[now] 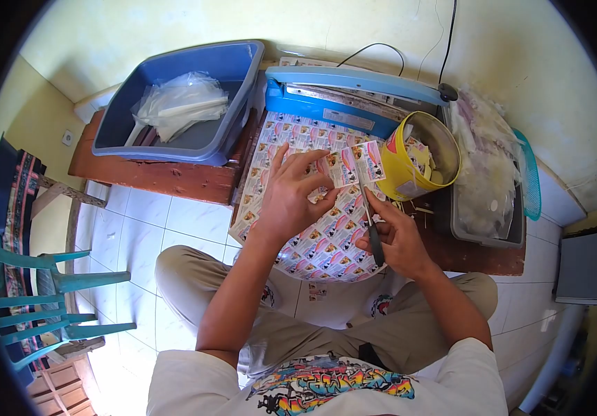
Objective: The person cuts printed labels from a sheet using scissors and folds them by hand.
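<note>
The left hand [298, 188] pinches a printed strip [372, 163]; the right hand [397, 239] grasps a black-handled blade [376, 244] by it. Beyond the right hand stands a yellow tin [394, 165].

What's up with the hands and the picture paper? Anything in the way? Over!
Left hand holding printed strip by one end. Right hand gripping black-handled cutting tool, tip at strip. Yellow can close by strip's other end; contact unclear.

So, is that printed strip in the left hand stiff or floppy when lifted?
Probably bendy: the printed strip looks paper-thin. Yet it looks fairly flat beyond the left hand, so it might not droop much. Likely very light too, being small and thin.
</note>
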`<state>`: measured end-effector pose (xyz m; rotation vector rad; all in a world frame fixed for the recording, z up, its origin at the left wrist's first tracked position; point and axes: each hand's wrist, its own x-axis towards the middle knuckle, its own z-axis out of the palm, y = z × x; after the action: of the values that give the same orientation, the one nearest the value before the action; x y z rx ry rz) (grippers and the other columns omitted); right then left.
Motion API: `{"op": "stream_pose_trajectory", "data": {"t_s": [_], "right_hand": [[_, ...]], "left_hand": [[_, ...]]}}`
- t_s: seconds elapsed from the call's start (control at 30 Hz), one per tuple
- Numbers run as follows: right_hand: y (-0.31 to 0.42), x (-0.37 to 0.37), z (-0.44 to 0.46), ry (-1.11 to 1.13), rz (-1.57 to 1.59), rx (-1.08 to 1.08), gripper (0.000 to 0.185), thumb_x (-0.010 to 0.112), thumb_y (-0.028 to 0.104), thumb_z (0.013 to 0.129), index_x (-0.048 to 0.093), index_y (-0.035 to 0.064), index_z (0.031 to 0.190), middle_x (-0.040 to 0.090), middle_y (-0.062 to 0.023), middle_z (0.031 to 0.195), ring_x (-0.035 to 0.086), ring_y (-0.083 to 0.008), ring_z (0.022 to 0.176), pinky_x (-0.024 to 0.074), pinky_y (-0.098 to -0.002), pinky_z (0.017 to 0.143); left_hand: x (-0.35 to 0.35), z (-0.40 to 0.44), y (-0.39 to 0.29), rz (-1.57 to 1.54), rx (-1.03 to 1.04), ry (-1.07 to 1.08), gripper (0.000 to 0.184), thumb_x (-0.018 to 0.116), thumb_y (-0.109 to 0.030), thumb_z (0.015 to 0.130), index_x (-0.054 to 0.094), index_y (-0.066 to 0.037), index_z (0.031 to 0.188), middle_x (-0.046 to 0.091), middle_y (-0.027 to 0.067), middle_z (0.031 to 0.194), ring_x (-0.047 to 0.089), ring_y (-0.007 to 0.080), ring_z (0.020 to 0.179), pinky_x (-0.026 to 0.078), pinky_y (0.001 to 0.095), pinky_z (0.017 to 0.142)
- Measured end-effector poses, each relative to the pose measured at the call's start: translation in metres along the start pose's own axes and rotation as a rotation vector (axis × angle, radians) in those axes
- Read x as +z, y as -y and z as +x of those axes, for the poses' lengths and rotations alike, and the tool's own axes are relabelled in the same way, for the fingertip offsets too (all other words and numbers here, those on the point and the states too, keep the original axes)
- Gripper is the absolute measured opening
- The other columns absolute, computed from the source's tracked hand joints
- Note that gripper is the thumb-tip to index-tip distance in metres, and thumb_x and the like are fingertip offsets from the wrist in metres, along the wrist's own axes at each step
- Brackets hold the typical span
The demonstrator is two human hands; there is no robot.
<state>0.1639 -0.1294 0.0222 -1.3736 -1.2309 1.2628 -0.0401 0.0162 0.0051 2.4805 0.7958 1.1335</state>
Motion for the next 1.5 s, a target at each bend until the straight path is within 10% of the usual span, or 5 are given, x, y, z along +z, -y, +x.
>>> {"op": "stream_pose_trajectory", "data": {"t_s": [1.3,1.5], "right_hand": [[0.002,-0.001,0.005,-0.016,-0.005,0.011,0.095,0.088,0.001,0.082,0.037,0.0050,0.162,0.055,-0.0087,0.132,0.065,-0.0121,0.105,0.0582,-0.0246,0.088],[0.005,-0.001,0.009,-0.003,0.004,0.057,0.096,0.082,-0.008,0.083,0.033,0.0070,0.164,0.048,-0.0104,0.154,0.066,-0.0109,0.108,0.0586,-0.0255,0.090]], "left_hand": [[0.001,0.002,0.005,-0.070,-0.028,0.010,0.014,0.089,-0.016,0.074,0.077,-0.013,0.081,0.071,0.0092,0.131,0.069,0.0270,0.116,0.035,0.0571,0.120],[0.003,0.006,0.007,-0.089,-0.050,0.008,0.014,0.089,-0.016,0.074,0.077,-0.013,0.081,0.071,0.0098,0.130,0.069,0.0279,0.117,0.035,0.0579,0.119]]}}
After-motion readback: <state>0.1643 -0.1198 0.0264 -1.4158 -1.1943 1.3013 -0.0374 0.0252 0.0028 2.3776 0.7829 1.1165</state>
